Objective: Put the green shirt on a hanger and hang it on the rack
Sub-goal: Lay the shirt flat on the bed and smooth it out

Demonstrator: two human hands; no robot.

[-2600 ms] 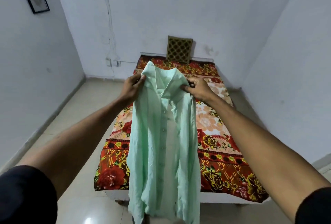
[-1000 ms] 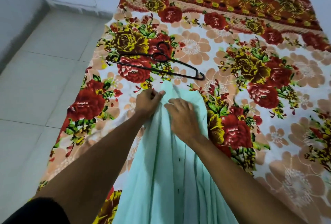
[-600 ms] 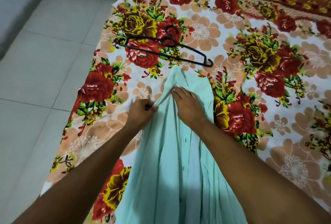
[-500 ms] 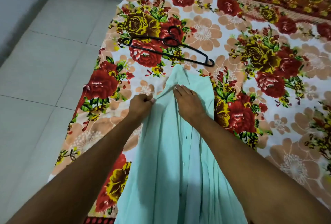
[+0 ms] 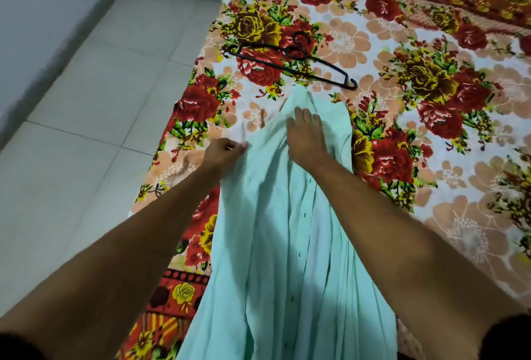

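The pale green shirt [image 5: 275,244] lies lengthwise on the bed, collar end pointing away from me and hem trailing off the near edge. My left hand [image 5: 222,152] pinches the shirt's left edge near the shoulder, fingers curled. My right hand [image 5: 306,135] lies flat on the cloth just below the collar, fingers straight. A black plastic hanger [image 5: 290,62] rests on the bedspread just beyond the collar, apart from the shirt. No rack is in view.
The bed is covered by a floral bedspread [image 5: 431,101] in red, yellow and peach. Pale floor tiles [image 5: 86,129] run along its left side up to a white wall [image 5: 43,0].
The shirt went from held up in the air to laid on the bed. Over the last second my left hand slid outward, drawing the left edge wider, while my right hand flattened on the cloth.
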